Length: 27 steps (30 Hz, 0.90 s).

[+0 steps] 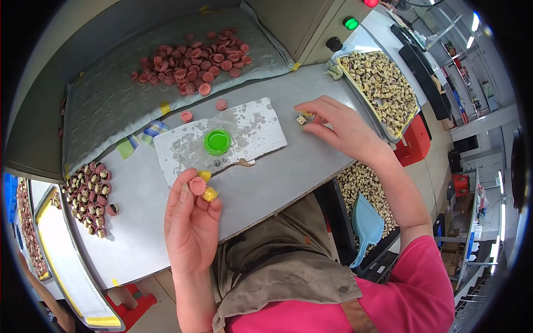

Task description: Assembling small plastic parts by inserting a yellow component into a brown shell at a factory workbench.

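My left hand (191,225) is closed at the fingertips on a small pink ridged cup (197,186), held up just in front of the white board. Yellow covers (210,194) sit on two of its fingertips. To the right of the board, my right hand (347,127) pinches a small cream-and-dark piece (301,120) just above the table; a finger behind it shows a bit of yellow. A round bright green dish (217,142) stands on the wet-spotted white board (261,119). Two loose pink cups, one being this cup (186,116), lie by the board's far edge.
Many pink cups (191,66) are heaped on a grey padded surface (111,105). Filled cups (91,194) cluster at left. At right stands a tray (397,136) of cream-and-dark pieces; below it, a blue scoop (367,222) rests on more pieces. Another person's arm (47,297) shows lower left.
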{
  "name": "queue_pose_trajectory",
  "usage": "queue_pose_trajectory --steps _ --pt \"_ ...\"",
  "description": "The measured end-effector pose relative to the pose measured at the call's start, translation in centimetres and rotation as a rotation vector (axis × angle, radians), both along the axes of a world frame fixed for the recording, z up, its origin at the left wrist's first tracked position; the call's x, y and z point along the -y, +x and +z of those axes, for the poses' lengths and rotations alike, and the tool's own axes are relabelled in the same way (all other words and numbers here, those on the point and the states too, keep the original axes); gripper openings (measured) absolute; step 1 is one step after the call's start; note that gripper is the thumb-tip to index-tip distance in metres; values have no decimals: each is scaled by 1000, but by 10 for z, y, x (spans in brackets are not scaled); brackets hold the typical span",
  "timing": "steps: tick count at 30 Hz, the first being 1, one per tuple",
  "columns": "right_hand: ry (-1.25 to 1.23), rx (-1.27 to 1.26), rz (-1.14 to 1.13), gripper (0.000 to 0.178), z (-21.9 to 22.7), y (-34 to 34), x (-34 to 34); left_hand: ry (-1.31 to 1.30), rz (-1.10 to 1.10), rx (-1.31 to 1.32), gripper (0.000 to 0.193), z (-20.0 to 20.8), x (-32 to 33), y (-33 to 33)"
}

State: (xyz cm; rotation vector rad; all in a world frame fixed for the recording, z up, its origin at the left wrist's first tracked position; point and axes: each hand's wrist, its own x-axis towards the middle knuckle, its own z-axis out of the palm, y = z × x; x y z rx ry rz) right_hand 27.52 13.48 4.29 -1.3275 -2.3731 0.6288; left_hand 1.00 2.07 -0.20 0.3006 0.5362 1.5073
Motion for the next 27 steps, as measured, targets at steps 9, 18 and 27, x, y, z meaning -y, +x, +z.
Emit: queue_pose_trajectory --steps 9,18,27 --pt "75 6 32 17 8 -38 10 -58 -40 10 33 -1 10 -19" --pt "200 -97 329 16 0 -125 6 -32 -45 60 32 -2 14 -26" --pt "351 -93 330 15 -14 -138 7 -76 12 69 49 5 10 -28"
